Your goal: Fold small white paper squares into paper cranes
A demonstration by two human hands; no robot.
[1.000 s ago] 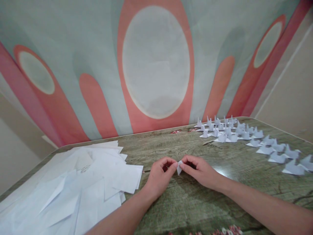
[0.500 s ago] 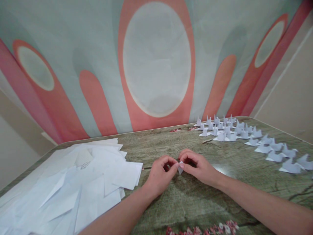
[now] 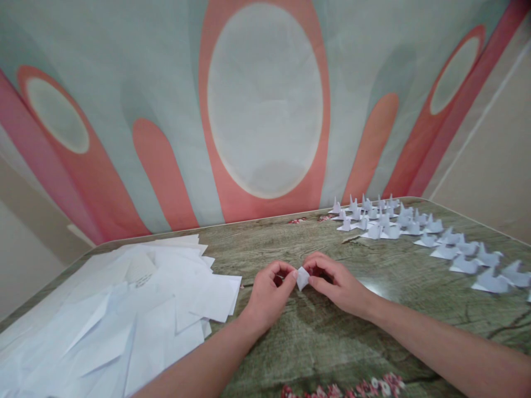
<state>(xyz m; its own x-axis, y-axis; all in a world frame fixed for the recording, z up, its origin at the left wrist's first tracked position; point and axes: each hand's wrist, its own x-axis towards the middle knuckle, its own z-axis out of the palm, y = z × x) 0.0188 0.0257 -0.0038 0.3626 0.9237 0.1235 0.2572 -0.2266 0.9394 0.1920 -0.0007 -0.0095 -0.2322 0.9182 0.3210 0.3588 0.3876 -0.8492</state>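
Folded paper piece (image 3: 302,279): between the two hands, in front of the person, over the wood-patterned table (image 3: 257,239). Left hand (image 3: 269,293): thumb and fingertips pinching its left edge. Right hand (image 3: 340,287): thumb and fingers gripping its right side, other fingers curled behind. Loose white sheets (image 3: 199,290) lie to the left; folded paper shapes (image 3: 413,228) stand to the right. Handling, judged: keep both pinches light and close to the creases, align edges before pressing, and run a thumbnail along each fold; small layers probably slip or crumple under uneven pressure. Crease detail too small to read.
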